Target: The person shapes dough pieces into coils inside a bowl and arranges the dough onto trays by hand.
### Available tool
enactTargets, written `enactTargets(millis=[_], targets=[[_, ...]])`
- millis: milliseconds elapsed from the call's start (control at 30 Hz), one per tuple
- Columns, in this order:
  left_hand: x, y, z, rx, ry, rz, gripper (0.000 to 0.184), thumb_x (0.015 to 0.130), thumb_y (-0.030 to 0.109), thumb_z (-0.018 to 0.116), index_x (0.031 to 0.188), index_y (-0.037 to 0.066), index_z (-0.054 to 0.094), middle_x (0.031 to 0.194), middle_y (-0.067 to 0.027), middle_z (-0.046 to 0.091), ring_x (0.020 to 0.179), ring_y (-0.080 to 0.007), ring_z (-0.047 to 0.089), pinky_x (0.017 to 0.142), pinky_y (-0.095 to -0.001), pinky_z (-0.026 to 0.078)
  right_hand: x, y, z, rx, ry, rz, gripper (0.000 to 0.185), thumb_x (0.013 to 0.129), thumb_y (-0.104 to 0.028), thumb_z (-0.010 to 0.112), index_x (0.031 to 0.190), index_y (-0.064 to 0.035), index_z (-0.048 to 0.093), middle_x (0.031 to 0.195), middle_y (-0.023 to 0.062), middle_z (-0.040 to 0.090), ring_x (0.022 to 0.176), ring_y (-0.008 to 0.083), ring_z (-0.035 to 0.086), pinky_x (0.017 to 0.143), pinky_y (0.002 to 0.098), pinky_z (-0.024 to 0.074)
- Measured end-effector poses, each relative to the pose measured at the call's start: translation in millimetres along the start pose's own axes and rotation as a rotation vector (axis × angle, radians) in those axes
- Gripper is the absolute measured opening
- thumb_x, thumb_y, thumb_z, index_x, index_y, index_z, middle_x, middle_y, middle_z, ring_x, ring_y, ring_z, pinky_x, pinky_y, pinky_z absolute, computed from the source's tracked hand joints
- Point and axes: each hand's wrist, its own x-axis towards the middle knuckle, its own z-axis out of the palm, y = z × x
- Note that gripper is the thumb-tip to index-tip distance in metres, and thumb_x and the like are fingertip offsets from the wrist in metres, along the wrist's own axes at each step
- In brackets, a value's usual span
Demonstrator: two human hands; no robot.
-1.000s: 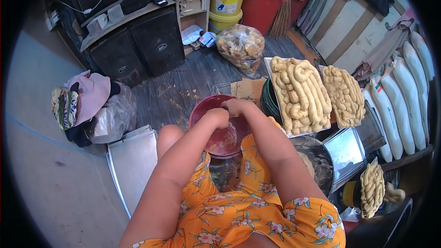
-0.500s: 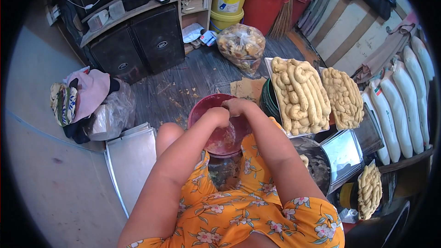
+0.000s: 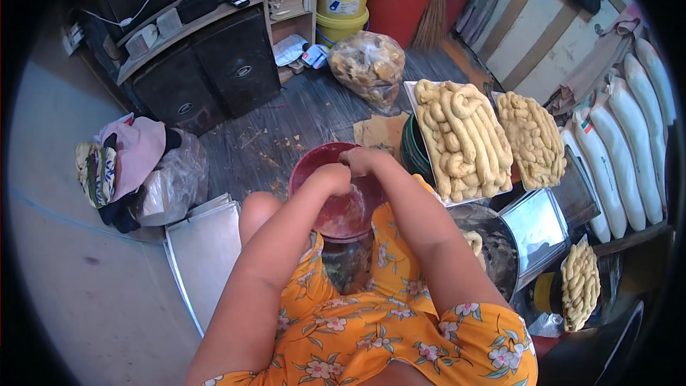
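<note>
A dark red basin (image 3: 304, 169) stands between my knees, its inner wall smeared with pale residue. My left hand (image 3: 332, 179) is over the middle of it, fingers curled down and mostly hidden. Close beside it, my right hand (image 3: 359, 161) reaches in near the far rim, also with its fingers bent inward. The two hands nearly meet. Beneath them shows a pale, see-through patch that I cannot identify. Whatever the fingers hold is hidden. To the right, a tray of twisted dough ropes (image 3: 468, 139) rests on a dark green bucket (image 3: 414, 146).
Another dough-covered tray (image 3: 530, 139) lies farther right, and a smaller one (image 3: 580, 282) lower down. A clear bag of brownish pieces (image 3: 367, 68) sits on the floor ahead. Metal sheets (image 3: 206, 257) lie left of my leg. White sacks (image 3: 620, 164) line the right side.
The whole view has shifted slightly, with the room's things now a little higher and farther left. Both hands stay in the basin, close together as before.
</note>
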Motion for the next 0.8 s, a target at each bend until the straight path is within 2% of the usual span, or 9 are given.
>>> enactTargets(millis=[167,200,267,367,433,467,533,667,800], targets=[[18.6,-13.7,23.8,-0.029,0.124,0.061,0.032,0.073,0.024,0.062,0.090,-0.002,0.067,0.095,-0.0212,0.065,0.086,-0.0342,0.064,0.077,-0.0406,0.050,-7.0,-4.1,-4.1,0.027,0.013,0.017,0.047,0.070,-0.020,0.063,0.116,-0.0080,0.058,0.109,0.0171,0.062,0.104,0.0314,0.058,0.086,0.0401,0.0461],[8.3,-5.3,11.8,-0.089,0.057,0.046,0.042,0.072,0.019,0.062,0.107,-0.003,0.059,0.102,-0.0256,0.061,0.094,-0.0348,0.061,0.085,-0.0395,0.047,-7.8,-2.3,-4.2,0.039,0.021,0.016,0.047,0.070,-0.020,0.063,0.116,-0.0081,0.058,0.110,0.0172,0.062,0.104,0.0317,0.058,0.086,0.0399,0.0461],[13.1,-11.8,23.5,-0.218,0.253,0.186,0.048,0.074,0.021,0.064,0.114,-0.003,0.053,0.106,-0.0258,0.060,0.095,-0.0344,0.061,0.084,-0.0390,0.047,-9.3,4.7,-7.6,0.025,0.037,0.024,0.051,0.070,-0.017,0.064,0.120,-0.0084,0.055,0.113,0.0170,0.061,0.104,0.0311,0.058,0.087,0.0384,0.0458],[14.5,-8.9,23.2,-0.601,0.385,0.379,0.061,0.078,0.022,0.066,0.127,-0.003,0.040,0.116,-0.0259,0.056,0.106,-0.0292,0.058,0.088,-0.0363,0.045,-66.4,11.0,-31.6,0.375,0.253,-0.143,0.056,0.074,-0.019,0.067,0.126,-0.0067,0.049,0.112,0.0143,0.061,0.103,0.0265,0.058,0.088,0.0362,0.0455],[-5.2,19.1,-5.0,-0.759,0.305,0.262,0.058,0.081,0.018,0.064,0.130,-0.002,0.039,0.122,-0.0211,0.054,0.112,-0.0251,0.054,0.091,-0.0351,0.044,-139.0,7.0,-51.1,0.700,0.369,-0.173,0.050,0.084,-0.024,0.063,0.127,-0.0049,0.047,0.122,0.0131,0.055,0.111,0.0243,0.052,0.092,0.0352,0.0430],[-5.9,30.7,-8.2,-0.829,0.394,0.403,0.057,0.085,0.015,0.060,0.134,-0.001,0.036,0.126,-0.0186,0.051,0.114,-0.0242,0.052,0.095,-0.0353,0.042,-153.6,26.6,-42.7,0.745,0.472,-0.305,0.049,0.086,-0.022,0.062,0.128,-0.0038,0.046,0.121,0.0131,0.054,0.114,0.0226,0.050,0.096,0.0339,0.0404],[-10.7,61.1,-21.9,-0.835,0.363,0.381,0.056,0.086,0.014,0.060,0.135,0.001,0.036,0.129,-0.0177,0.048,0.116,-0.0256,0.049,0.096,-0.0359,0.041,-212.4,49.7,-25.0,1.132,0.542,-0.386,0.049,0.086,-0.020,0.062,0.127,-0.0007,0.045,0.118,0.0126,0.055,0.114,0.0177,0.049,0.098,0.0317,0.0388],[-23.7,160.6,-49.7,-0.698,0.206,0.504,0.051,0.085,0.018,0.063,0.130,0.002,0.045,0.122,-0.0178,0.052,0.113,-0.0260,0.052,0.095,-0.0356,0.042,-320.8,123.8,57.2,1.413,0.741,-0.154,0.047,0.085,-0.025,0.062,0.121,0.0006,0.049,0.116,0.0121,0.056,0.105,0.0193,0.055,0.090,0.0326,0.0448],[15.8,247.1,-24.6,-0.394,0.175,0.796,0.050,0.084,0.029,0.062,0.125,0.003,0.050,0.117,-0.0173,0.056,0.106,-0.0276,0.056,0.091,-0.0345,0.044,-389.7,200.4,208.1,1.797,0.911,0.207,0.037,0.085,-0.025,0.061,0.114,-0.0036,0.053,0.110,0.0079,0.058,0.097,0.0183,0.056,0.085,0.0326,0.0457]])
